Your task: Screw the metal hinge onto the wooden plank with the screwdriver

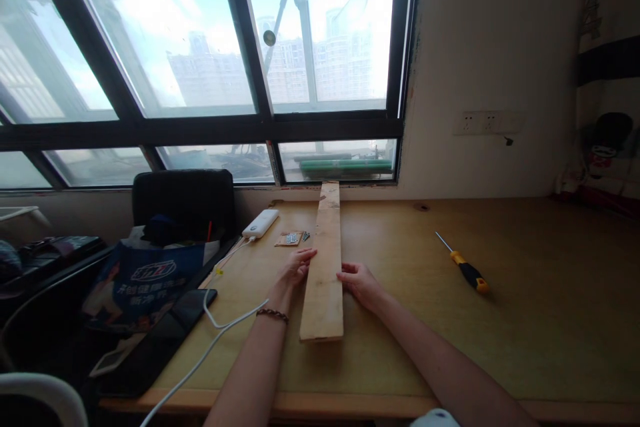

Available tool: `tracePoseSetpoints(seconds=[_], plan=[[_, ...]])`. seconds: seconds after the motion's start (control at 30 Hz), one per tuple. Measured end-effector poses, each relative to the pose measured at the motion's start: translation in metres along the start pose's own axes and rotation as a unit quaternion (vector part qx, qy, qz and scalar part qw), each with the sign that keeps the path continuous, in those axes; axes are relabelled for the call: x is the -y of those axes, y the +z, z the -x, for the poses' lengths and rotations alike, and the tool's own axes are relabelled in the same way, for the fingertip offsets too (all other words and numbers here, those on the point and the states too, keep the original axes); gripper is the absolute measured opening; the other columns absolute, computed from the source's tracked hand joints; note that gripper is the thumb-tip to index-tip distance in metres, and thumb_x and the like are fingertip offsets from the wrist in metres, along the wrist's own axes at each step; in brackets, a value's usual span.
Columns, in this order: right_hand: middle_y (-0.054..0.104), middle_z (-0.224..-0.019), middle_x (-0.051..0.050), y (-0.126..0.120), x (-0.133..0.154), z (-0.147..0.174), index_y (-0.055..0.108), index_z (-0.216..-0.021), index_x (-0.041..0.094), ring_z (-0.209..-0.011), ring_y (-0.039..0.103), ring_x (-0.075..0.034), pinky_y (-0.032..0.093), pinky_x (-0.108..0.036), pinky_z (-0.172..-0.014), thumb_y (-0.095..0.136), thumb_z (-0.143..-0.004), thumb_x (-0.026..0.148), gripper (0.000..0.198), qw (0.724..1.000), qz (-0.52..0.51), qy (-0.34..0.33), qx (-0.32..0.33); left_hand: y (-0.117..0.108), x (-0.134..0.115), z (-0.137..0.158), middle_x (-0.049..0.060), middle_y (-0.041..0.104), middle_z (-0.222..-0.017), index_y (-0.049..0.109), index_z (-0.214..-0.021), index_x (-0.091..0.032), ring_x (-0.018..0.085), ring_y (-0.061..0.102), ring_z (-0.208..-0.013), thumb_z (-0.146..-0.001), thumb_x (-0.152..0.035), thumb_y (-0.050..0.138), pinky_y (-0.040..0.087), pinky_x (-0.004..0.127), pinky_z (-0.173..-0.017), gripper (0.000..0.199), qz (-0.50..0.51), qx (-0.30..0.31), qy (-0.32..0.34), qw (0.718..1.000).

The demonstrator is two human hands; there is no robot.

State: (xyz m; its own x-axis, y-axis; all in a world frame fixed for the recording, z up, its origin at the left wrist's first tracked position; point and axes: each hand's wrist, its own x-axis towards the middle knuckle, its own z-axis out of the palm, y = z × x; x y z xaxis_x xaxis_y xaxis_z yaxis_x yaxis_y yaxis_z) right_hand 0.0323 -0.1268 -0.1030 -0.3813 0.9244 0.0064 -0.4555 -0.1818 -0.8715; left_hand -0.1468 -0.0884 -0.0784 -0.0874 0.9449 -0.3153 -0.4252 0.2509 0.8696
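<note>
A long pale wooden board (326, 280) points away from me across the desk, its far end by the window wall. My left hand (296, 267) grips its left edge, fingers closed against the wood. On the opposite edge my right hand (361, 283) pinches the board, with the fingers partly hidden beneath it. Left of the board lie several dark screws (306, 236) beside a small flat packet (289, 239) of metal pieces. A screwdriver (469, 270) with a black and yellow handle rests farther right.
A white power bank (261, 223) with a white cable (215, 337) lies on the left of the wooden desk (400, 347). Beyond the desk's left edge stand a black chair (184, 203) and a blue bag (143, 280). Windows and a wall bound the far side.
</note>
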Motion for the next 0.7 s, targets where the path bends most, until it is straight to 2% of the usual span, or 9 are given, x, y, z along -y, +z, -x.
tracePoseSetpoints(seconds=[0.1,0.23,0.37,0.5,0.7], plan=[[0.068,-0.083,-0.010,-0.007,0.005,0.006,0.064,-0.085,0.010,-0.081,0.063,-0.024,0.045,-0.040,-0.082,0.075,-0.049,0.026,0.041,0.999,0.037,-0.014,-0.022,0.014,0.004,0.006,0.006,0.064,-0.065,0.058,-0.075,-0.011,0.018,0.063,-0.063,-0.060,-0.006,0.067,0.053,0.026,-0.055,0.019,0.005,0.011,0.009,1.000],[0.067,-0.091,-0.009,-0.023,0.025,0.029,0.064,-0.090,0.013,-0.087,0.061,-0.024,0.044,-0.039,-0.083,0.074,-0.053,0.027,0.041,0.996,0.076,-0.047,-0.029,0.036,0.013,0.018,0.006,0.065,-0.071,0.058,-0.078,-0.011,0.016,0.063,-0.066,-0.059,-0.011,0.071,0.052,0.025,-0.062,0.023,0.014,0.052,0.039,0.998],[0.066,-0.097,-0.009,-0.048,0.047,0.058,0.064,-0.093,0.015,-0.090,0.060,-0.024,0.042,-0.039,-0.086,0.073,-0.055,0.027,0.041,0.993,0.098,-0.065,-0.026,0.058,0.028,0.031,0.010,0.066,-0.086,0.060,-0.085,-0.010,0.018,0.063,-0.075,-0.059,-0.016,0.073,0.051,0.028,-0.071,0.030,0.011,0.150,0.060,0.987],[0.066,-0.098,-0.009,-0.076,0.061,0.075,0.064,-0.094,0.015,-0.092,0.059,-0.025,0.042,-0.038,-0.086,0.073,-0.056,0.027,0.041,0.991,0.111,-0.064,-0.049,0.078,0.042,0.034,0.013,0.064,-0.100,0.061,-0.093,-0.009,0.021,0.061,-0.087,-0.056,-0.011,0.073,0.048,0.031,-0.080,0.038,-0.011,0.235,0.049,0.971],[0.064,-0.103,-0.009,-0.104,0.069,0.076,0.064,-0.097,0.015,-0.095,0.058,-0.024,0.042,-0.038,-0.086,0.069,-0.060,0.025,0.038,0.990,0.121,-0.060,-0.037,0.106,0.053,0.019,0.013,0.063,-0.101,0.063,-0.089,-0.009,0.019,0.062,-0.087,-0.057,-0.003,0.068,0.047,0.028,-0.083,0.034,-0.037,0.245,0.029,0.968]])
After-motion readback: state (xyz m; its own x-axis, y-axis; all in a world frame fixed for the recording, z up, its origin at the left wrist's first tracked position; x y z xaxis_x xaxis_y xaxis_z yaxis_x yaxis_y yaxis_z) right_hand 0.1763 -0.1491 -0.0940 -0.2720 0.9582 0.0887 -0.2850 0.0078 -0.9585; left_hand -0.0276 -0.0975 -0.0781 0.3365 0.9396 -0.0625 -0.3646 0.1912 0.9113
